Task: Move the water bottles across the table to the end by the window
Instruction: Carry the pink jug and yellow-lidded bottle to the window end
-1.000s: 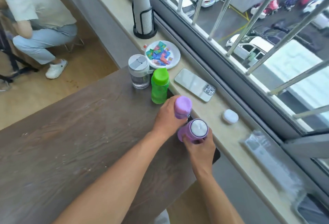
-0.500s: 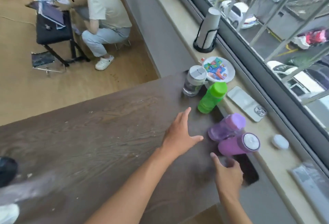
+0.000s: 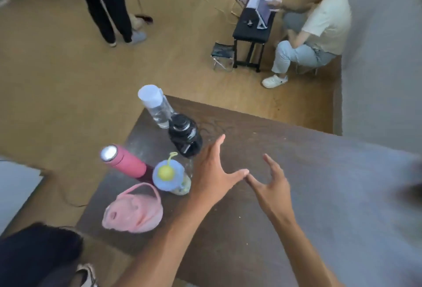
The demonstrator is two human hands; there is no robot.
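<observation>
both hands empty, left hand and right hand fingers spread, lower centre | bottles wait centre-left on counter: blue-lidded bottle nearest, pink flask, black bottle, clear bottle farthest | tip: one per hand, grip bodies, not lids

Right end of the table blurred, dark shape there perhaps a bottle, cut off
</observation>
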